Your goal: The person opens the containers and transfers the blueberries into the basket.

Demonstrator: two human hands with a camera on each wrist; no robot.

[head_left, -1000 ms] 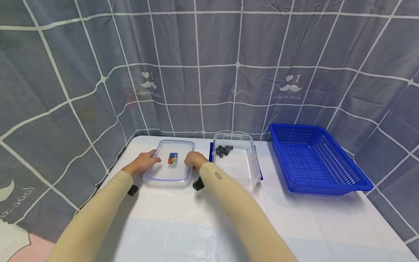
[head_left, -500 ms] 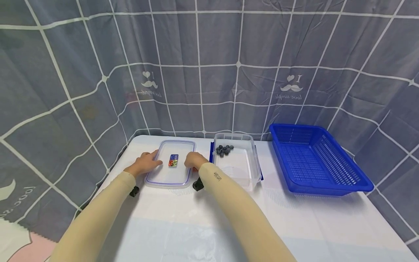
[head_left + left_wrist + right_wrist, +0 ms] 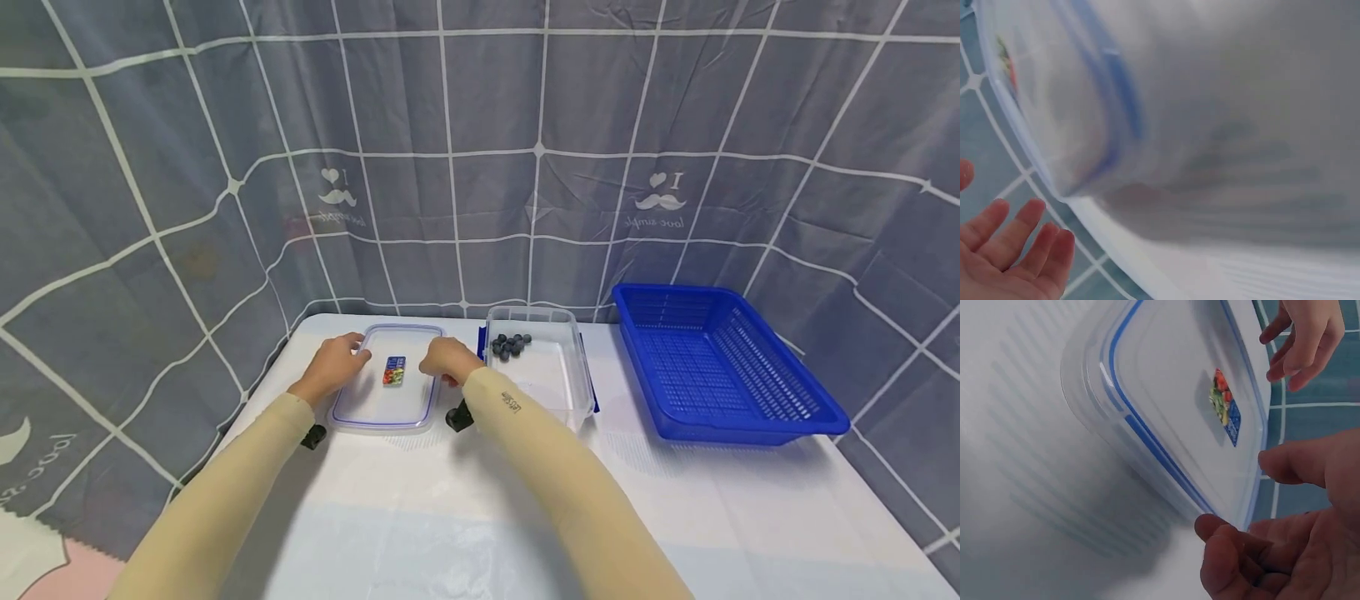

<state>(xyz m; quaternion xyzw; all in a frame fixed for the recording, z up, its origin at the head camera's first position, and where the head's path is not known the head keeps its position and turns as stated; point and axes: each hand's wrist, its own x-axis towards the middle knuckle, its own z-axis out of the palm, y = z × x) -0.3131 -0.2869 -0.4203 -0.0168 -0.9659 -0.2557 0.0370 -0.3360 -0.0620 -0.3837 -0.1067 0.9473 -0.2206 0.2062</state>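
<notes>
A clear plastic box lid [image 3: 386,408] with a blue seal line and a fruit-printed label [image 3: 1225,406] lies on the left of the table. Whether a box is under it, I cannot tell. Above its left edge is my left hand [image 3: 335,364], fingers loose and apart with nothing between them. My right hand [image 3: 452,360] hovers by the lid's right edge; in the right wrist view its fingers curl loosely and the thumb stands apart beside the rim. To the right, a clear plastic box [image 3: 558,367] with blue side flaps holds several blueberries [image 3: 510,346].
A blue plastic basket [image 3: 720,367] with slotted walls stands at the right back of the white-covered table [image 3: 480,508]. Behind and beside the table hangs a grey curtain [image 3: 487,200] with white grid lines. The right forearm crosses in front of the clear box.
The lid sat slightly higher a second ago and then settled lower. Both hands have since lifted a little from its edges. The box of blueberries and the basket stay in place.
</notes>
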